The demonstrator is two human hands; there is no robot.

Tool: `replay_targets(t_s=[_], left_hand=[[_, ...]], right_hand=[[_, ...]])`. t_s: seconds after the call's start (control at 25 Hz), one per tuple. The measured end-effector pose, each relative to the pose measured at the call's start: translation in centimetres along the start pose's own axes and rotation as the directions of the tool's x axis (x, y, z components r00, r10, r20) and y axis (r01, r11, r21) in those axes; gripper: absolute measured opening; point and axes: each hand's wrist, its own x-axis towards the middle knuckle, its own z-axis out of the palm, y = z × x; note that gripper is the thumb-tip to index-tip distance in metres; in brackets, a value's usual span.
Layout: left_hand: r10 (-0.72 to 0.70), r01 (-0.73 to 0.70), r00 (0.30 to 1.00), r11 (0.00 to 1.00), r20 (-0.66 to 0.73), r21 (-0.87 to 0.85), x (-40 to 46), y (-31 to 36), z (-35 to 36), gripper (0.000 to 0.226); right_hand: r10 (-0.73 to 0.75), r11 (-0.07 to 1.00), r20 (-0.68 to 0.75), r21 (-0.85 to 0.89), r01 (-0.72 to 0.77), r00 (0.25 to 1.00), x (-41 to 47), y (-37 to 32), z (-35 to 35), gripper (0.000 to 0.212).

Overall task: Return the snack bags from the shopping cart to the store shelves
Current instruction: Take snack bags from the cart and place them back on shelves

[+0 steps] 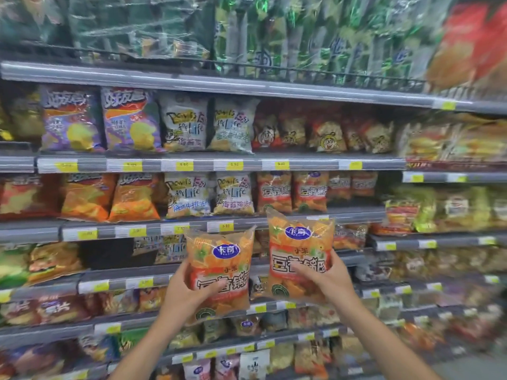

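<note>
Head view: one orange snack bag [219, 270] per hand.

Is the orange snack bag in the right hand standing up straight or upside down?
Upright. The orange snack bag in the right hand shows its blue oval logo on top, readable characters below.

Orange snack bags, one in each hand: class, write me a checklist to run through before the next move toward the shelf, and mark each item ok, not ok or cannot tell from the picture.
1. Left hand grips the left orange bag: ok.
2. Right hand grips the right orange bag: ok.
3. Matching bags on shelf found, just above the right bag: ok.
4. The two held bags are apart, not overlapping: ok.
5. Free room among those matching bags: cannot tell, the row looks full in front.
6. Price tag matches this product: cannot tell, too blurred.
</note>
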Motion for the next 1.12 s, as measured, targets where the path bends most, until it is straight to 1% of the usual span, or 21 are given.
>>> replay_targets(t_s=[0.04,0.16,0.24,0.32,0.4,0.48,0.56,0.6,0.72,0.8,0.88,0.96,1.08,1.12], left_hand=[[0.0,0.0,1.0,1.0,-0.004,0.004,0.1,0.3,1.1,0.088],[-0.004,0.004,1.0,1.0,-0.022,0.015,0.6,1.5,4.6,0.085],[-0.001,0.002,1.0,1.0,-0.029,0.01,1.1,2.6,7.4,0.085],[0.002,-0.001,0.999,1.0,-0.053,0.011,1.8,3.7,11.1,0.076],[0.01,-0.009,0.996,1.0,-0.09,0.018,2.5,5.2,15.7,0.066],[0.043,-0.042,0.996,0.999,-0.075,0.019,3.1,6.7,20.7,0.066],[0.04,-0.039,0.997,0.999,-0.071,0.013,3.7,7.4,25.6,0.071],[0.037,-0.037,0.997,0.999,-0.069,0.005,3.9,7.4,27.5,0.07],[0.035,-0.034,0.999,0.999,-0.026,0.004,5.2,8.0,32.6,0.074],[0.043,-0.043,0.999,0.999,-0.003,-0.001,6.6,8.1,35.3,0.072],[0.052,-0.051,0.998,0.999,0.022,-0.008,8.2,8.1,37.8,0.07],[0.053,-0.052,0.998,0.998,0.043,-0.018,10.2,7.9,39.7,0.075],[0.023,-0.019,0.998,0.998,0.066,-0.06,14.6,7.6,42.4,0.072],[0.015,-0.007,0.996,0.996,0.088,-0.086,16.2,7.5,43.3,0.073]], right_hand=[[0.005,1.0,-0.001,0.016,-0.005,1.0,0.4,0.4,-0.9,0.099],[0.008,0.997,0.01,0.071,-0.009,1.0,1.9,1.5,-4.2,0.078],[-0.012,0.996,0.022,0.093,0.009,1.0,3.3,2.1,-6.7,0.072],[-0.025,0.993,0.039,0.114,0.02,0.999,4.7,2.7,-10.0,0.074],[-0.045,0.993,0.037,0.106,0.041,0.998,6.2,3.2,-14.0,0.086],[-0.066,0.993,0.009,0.101,0.065,0.998,7.9,4.3,-18.5,0.098],[-0.066,0.992,0.004,0.106,0.065,0.998,9.5,4.9,-23.0,0.095],[-0.067,0.993,0.006,0.102,0.066,0.998,10.1,5.0,-24.7,0.093],[-0.063,0.996,-0.008,0.057,0.064,0.998,12.4,5.9,-29.2,0.1],[-0.065,0.996,-0.029,0.066,0.067,0.997,14.0,6.5,-31.6,0.097],[-0.055,0.995,-0.025,0.078,0.057,0.998,15.7,7.3,-33.5,0.088],[-0.045,0.997,-0.042,0.06,0.047,0.998,17.1,8.0,-34.7,0.083],[0.0,0.999,-0.066,0.045,0.003,0.998,20.2,9.1,-35.9,0.095],[0.007,0.999,-0.072,0.033,-0.004,0.997,21.2,9.3,-36.2,0.095]])
